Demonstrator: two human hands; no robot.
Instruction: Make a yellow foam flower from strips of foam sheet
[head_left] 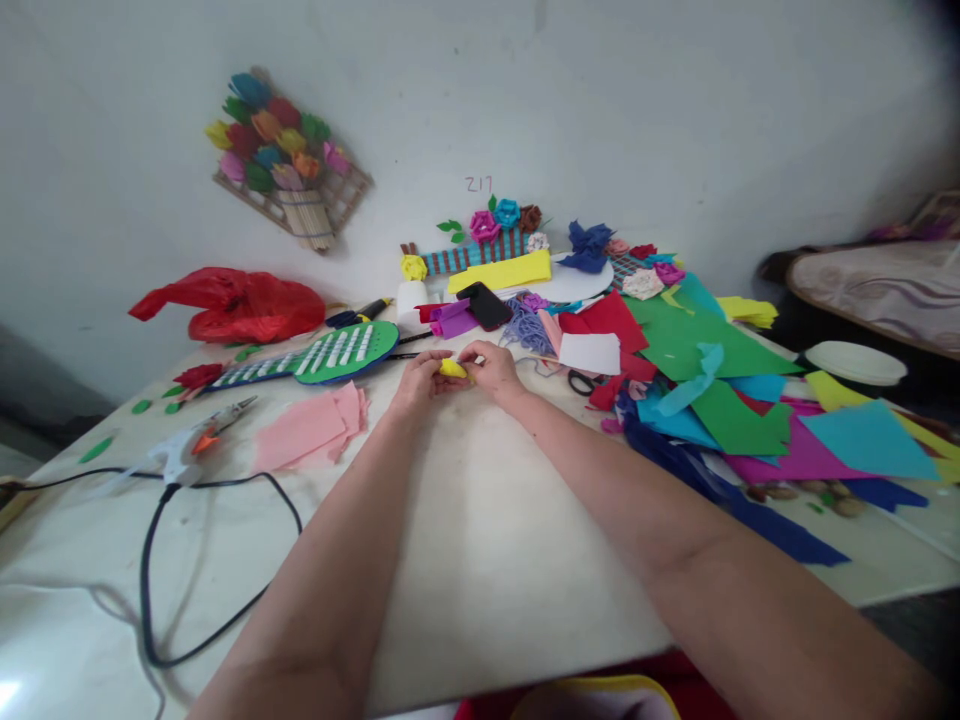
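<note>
left hand [421, 380] and right hand [491, 370]: fingers pinching yellow paper [452, 369] | paper: phone's [486, 306] near side, slightly left | risk: over-tight pinch could tear it; left forearm [330, 560] could snag cable [145, 570], well left of phone

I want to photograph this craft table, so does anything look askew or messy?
The flower bouquet on the wall looks askew, leaning rather than hanging straight, though that may be deliberate. On the right of the table, the paper sheets lie jumbled, overlapping at odd angles.
</note>
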